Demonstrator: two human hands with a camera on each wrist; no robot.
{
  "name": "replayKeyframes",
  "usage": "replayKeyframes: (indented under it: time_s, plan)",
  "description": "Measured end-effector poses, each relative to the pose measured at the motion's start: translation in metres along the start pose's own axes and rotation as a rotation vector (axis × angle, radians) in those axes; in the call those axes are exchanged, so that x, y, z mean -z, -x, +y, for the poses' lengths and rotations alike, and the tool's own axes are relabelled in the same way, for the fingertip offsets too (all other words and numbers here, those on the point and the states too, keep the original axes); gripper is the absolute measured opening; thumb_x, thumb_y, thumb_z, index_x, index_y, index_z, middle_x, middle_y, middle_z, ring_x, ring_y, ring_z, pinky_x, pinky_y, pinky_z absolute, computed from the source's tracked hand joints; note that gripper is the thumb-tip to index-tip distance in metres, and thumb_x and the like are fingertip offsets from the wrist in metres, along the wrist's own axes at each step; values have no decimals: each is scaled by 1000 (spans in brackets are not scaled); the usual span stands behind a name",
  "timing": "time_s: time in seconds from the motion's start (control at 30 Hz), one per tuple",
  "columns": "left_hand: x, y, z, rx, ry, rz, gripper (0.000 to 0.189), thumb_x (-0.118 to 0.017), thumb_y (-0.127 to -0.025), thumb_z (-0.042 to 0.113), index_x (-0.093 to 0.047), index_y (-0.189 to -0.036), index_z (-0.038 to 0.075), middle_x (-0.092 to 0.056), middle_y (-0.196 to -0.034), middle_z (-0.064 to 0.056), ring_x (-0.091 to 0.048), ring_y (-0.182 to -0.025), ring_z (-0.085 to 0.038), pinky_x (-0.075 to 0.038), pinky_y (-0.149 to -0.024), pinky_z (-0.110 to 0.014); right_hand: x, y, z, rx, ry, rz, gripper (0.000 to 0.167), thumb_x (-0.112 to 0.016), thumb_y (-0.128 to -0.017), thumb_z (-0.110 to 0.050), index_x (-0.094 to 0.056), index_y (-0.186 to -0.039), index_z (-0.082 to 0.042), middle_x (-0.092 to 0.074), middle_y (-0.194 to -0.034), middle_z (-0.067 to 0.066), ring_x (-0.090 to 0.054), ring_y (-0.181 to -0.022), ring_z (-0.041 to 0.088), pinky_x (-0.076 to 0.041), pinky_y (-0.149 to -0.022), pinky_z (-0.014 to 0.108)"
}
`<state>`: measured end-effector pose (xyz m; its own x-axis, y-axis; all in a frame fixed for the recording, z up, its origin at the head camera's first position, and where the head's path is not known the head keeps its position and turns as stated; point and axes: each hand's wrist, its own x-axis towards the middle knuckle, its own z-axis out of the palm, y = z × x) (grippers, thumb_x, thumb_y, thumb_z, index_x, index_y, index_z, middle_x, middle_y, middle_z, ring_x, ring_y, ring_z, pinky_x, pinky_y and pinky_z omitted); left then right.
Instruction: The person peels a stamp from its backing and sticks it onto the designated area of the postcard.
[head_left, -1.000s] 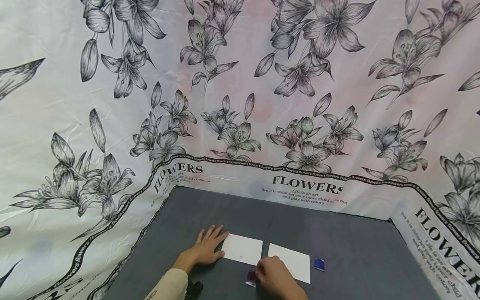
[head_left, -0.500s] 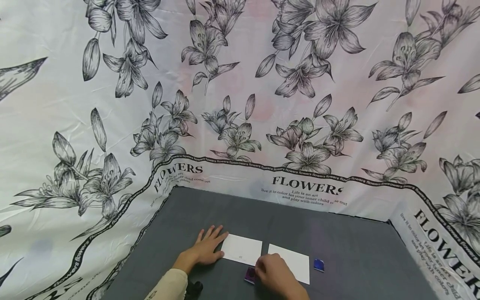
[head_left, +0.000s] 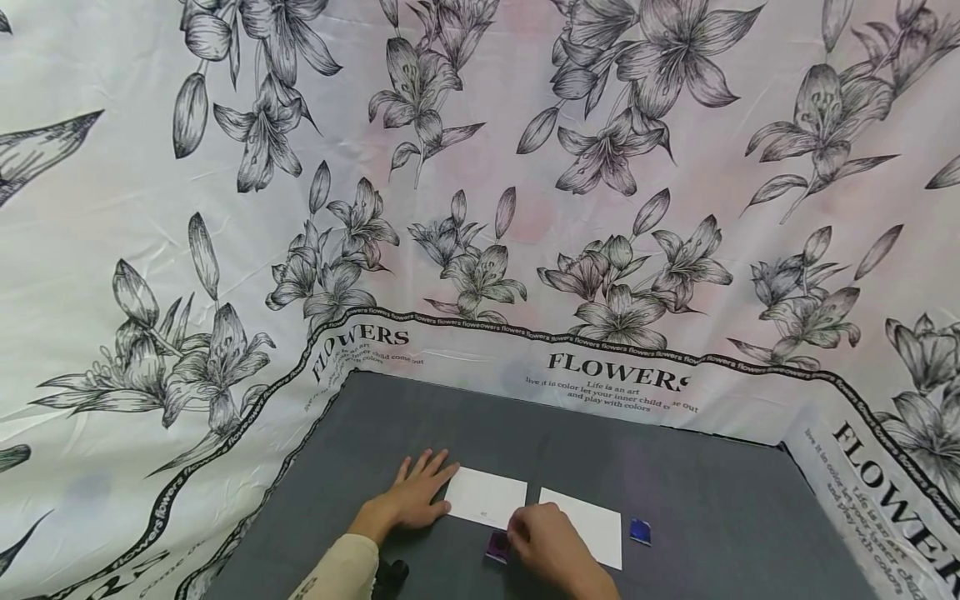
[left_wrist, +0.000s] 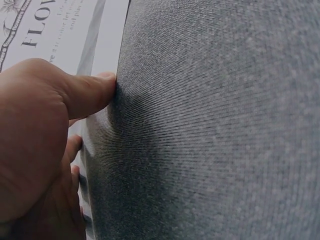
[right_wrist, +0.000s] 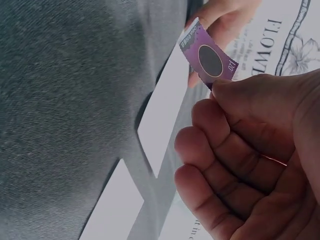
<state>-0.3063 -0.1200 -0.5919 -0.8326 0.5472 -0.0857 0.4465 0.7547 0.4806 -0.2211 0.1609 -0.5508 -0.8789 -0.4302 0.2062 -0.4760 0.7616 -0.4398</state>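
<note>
My right hand (head_left: 553,546) pinches a purple postage stamp (right_wrist: 210,57) by one corner between thumb and index finger; the other fingers are curled in. The stamp has a dark oval and a "1.20" printed on it. In the head view the stamp (head_left: 497,546) sits just below the left white card (head_left: 486,497). My left hand (head_left: 415,494) lies with spread fingers at that card's left edge, thumb tip (left_wrist: 107,82) at its border. The right white card (head_left: 596,525) is partly hidden behind my right hand.
A small blue shiny piece (head_left: 641,532) lies right of the cards on the grey tabletop (head_left: 585,446). Below my left wrist is a black object (head_left: 390,575), partly hidden by the sleeve. A flower-printed curtain (head_left: 480,167) encloses the table's back and sides.
The stamp has moved slightly left and up towards the left card, with my right hand following. My left hand and both cards have stayed in place.
</note>
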Motion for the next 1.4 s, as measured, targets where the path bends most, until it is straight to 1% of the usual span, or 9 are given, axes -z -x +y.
replayKeyframes:
  time_s: [0.5, 0.73, 0.83, 0.87, 0.97, 1.1, 1.23, 1.3, 1.4]
  plan:
    - [1, -1, 1, 2, -10, -6, 70, -69, -106, 31, -42, -168, 12, -27, -180, -20, -17, -168, -48, -7, -129, -76, 7, -1, -7, 35, -5, 30, 13, -82, -91, -6, -79, -81, -14, -66, -68, -12, -44, -61, -6, -44, -56, 21]
    - [-2, -1, -7, -43, 48, 11, 69, -65, -109, 32, -39, -170, 13, -26, -180, -21, -14, -167, -51, -5, -128, -78, 10, -1, -10, 54, 13, 37, 13, -82, -90, -5, -79, -81, -13, -66, -68, -12, -44, -62, -5, -44, -57, 21]
    - [-3, -1, -6, -40, 47, 14, 69, -64, -109, 33, -39, -170, 12, -26, -180, -20, -15, -167, -50, -5, -128, -77, 11, -1, -11, 49, 25, 33, 13, -82, -90, -6, -78, -81, -14, -64, -68, -14, -43, -62, -5, -44, -58, 20]
    - [1, 0, -3, -28, 47, 6, 69, -66, -108, 32, -40, -169, 10, -26, -180, -22, -15, -167, -52, -5, -128, -78, 11, 0, -12, 48, 28, 31, 13, -82, -90, -6, -78, -81, -14, -64, -68, -14, -43, -62, -5, -43, -58, 20]
    - [2, 0, -3, -23, 41, 3, 69, -66, -108, 32, -40, -169, 10, -27, -179, -21, -16, -167, -51, -5, -128, -78, 13, 0, -12, 46, 23, 26, 13, -82, -91, -6, -78, -81, -13, -65, -68, -13, -44, -62, -5, -44, -57, 21]
    - [-3, -3, -13, -42, 67, 14, 70, -63, -110, 39, -39, -170, 13, -27, -180, -20, -15, -167, -52, -6, -126, -80, 17, 0, -13, 51, 15, 25, 13, -82, -91, -6, -78, -81, -13, -67, -69, -11, -46, -63, -5, -46, -58, 21]
    - [-14, -10, -28, -61, 79, 45, 71, -57, -112, 50, -36, -172, 19, -26, -181, -16, -15, -167, -51, -7, -126, -79, 19, 1, -14, 66, 22, 42, 13, -82, -91, -6, -79, -81, -14, -68, -70, -12, -47, -63, -6, -47, -58, 21]
    - [-15, -11, -30, -65, 73, 60, 72, -57, -111, 53, -37, -172, 19, -28, -180, -17, -17, -166, -52, -8, -127, -79, 21, 1, -14, 75, 29, 55, 12, -83, -90, -7, -79, -81, -14, -68, -70, -12, -48, -64, -6, -47, -59, 21]
    - [-15, -12, -30, -61, 75, 68, 72, -58, -111, 51, -38, -171, 18, -28, -180, -17, -18, -166, -52, -10, -127, -79, 23, 1, -14, 87, 39, 70, 12, -83, -90, -7, -79, -81, -14, -69, -71, -12, -48, -65, -6, -47, -59, 22]
